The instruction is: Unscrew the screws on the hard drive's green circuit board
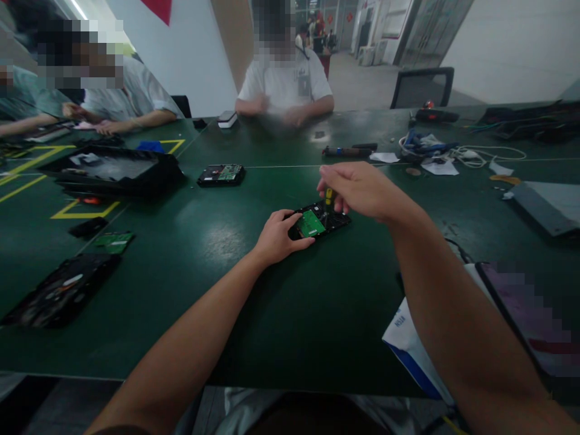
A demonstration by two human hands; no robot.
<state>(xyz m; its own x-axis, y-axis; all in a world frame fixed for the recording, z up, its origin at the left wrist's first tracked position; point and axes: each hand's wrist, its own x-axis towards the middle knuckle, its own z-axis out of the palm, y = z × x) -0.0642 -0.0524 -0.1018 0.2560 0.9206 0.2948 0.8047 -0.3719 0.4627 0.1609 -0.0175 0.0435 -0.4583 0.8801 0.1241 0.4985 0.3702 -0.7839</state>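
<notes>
A black hard drive (338, 221) with a green circuit board (310, 224) lies on the table in front of me. My left hand (277, 237) grips its left end, thumb along the near edge and fingers over the far edge. Above its right half, my right hand (356, 188) holds a screwdriver (329, 196) with a yellow and black handle, upright, pointing down at the drive. The screwdriver's tip is too dim to make out against the dark casing.
Another hard drive (221, 175) lies farther back on the green table (217, 314). To the left are a black tray (122, 172), a loose green board (114, 241) and a dark casing (63, 290). A tablet-like device (530, 314) lies right. Several people sit opposite.
</notes>
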